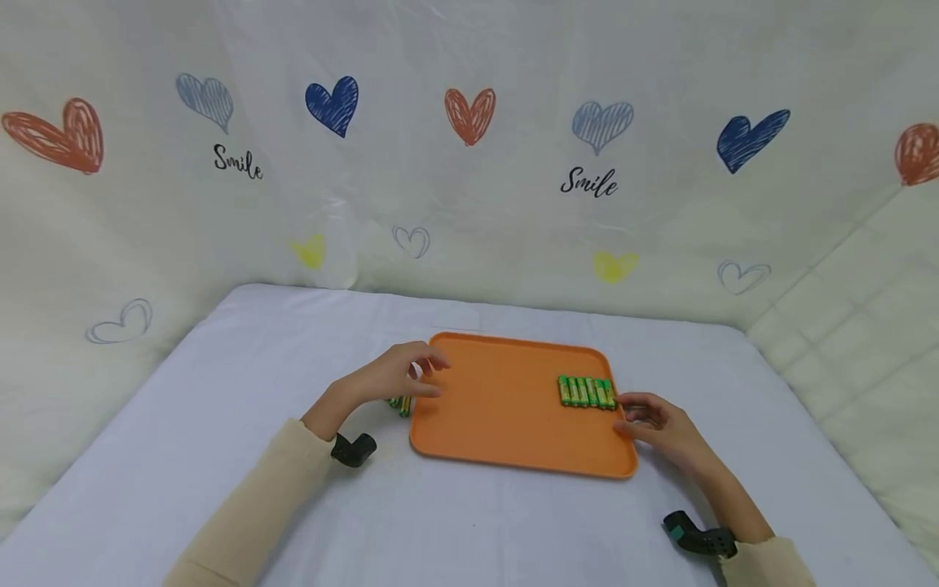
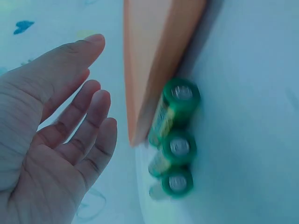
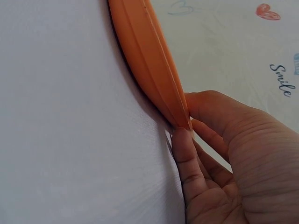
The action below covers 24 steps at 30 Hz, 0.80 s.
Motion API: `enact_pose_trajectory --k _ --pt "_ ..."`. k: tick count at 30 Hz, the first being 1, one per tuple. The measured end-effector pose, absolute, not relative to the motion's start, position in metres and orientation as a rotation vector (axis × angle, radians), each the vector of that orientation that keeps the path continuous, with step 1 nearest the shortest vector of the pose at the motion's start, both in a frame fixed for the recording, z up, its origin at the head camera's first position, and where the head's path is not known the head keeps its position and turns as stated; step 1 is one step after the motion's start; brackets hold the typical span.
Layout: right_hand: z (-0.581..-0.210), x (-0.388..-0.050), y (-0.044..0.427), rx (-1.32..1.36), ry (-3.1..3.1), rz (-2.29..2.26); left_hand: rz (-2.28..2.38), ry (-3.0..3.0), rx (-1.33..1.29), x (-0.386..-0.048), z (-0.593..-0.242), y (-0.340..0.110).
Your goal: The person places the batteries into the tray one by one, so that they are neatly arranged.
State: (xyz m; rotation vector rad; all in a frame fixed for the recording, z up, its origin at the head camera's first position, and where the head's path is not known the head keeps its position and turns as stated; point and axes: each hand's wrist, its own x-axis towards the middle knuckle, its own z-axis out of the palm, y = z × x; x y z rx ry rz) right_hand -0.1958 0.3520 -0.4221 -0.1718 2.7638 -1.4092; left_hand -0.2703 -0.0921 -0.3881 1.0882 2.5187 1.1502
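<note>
An orange tray (image 1: 513,408) lies on the white-covered table. Inside it, by the right rim, a row of several green batteries (image 1: 587,392) lies side by side. My left hand (image 1: 407,371) hovers at the tray's left rim, thumb and fingers spread, holding nothing. Beside that rim, three green batteries (image 2: 180,147) are in a row outside the tray; in the head view the left hand partly hides them. At the opposite side, my right hand (image 1: 663,428) holds the tray's right rim between thumb and fingers, as the right wrist view shows.
White cloth (image 1: 469,530) covers the table. Behind it hangs a pale backdrop (image 1: 469,196) with drawn hearts and the word "Smile". A dark band with a camera sits on each wrist.
</note>
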Motion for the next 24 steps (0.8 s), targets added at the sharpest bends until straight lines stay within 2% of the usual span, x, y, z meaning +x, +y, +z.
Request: enact_pose_trajectory --k 14,24 --pt "-0.423 -0.195 0.355 -0.175 2.779 -1.4 1.111 2.581 0.815 -0.274 -0.4 -0.145" --pt "-0.421 -0.194 0.351 -0.17 2.755 -1.426 1.13 2.581 0.759 -0.277 -0.41 -0.163"
